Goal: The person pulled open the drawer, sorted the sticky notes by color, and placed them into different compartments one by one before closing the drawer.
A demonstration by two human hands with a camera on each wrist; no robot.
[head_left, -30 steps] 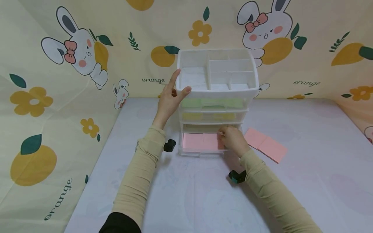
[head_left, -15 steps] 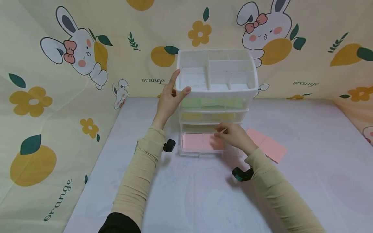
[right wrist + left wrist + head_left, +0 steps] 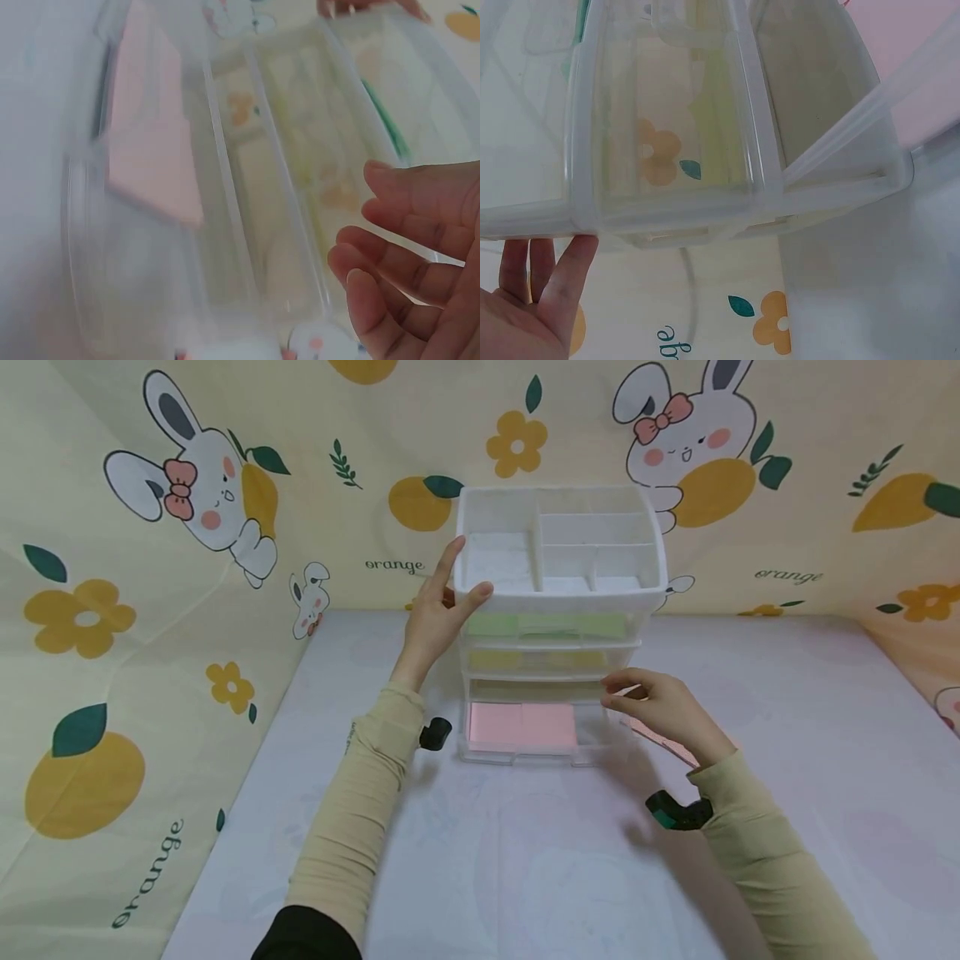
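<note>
A white drawer organizer (image 3: 562, 602) stands at the back, with a divided tray on top. Its bottom drawer (image 3: 487, 758) is pulled out, and two pink sticky-note pads (image 3: 521, 725) lie side by side in its left part. My left hand (image 3: 431, 631) rests against the top tray's left side, thumb on the front edge; in the left wrist view its fingertips touch the clear plastic. Just right of the open drawer hovers my right hand (image 3: 663, 706), fingers loosely bent and holding nothing. Below it, partly hidden, more pink pads (image 3: 677, 748) lie on the table.
Green paper (image 3: 570, 627) shows through the upper drawer and yellow paper (image 3: 495, 660) through the one beneath it; both drawers are pushed in. A patterned cloth (image 3: 360, 410) hangs behind and at the left. A pale cloth covers the table (image 3: 465, 860).
My right hand has risen from the right end of the open drawer and moved right, now overlapping the loose pink pads. The left hand has stayed put.
</note>
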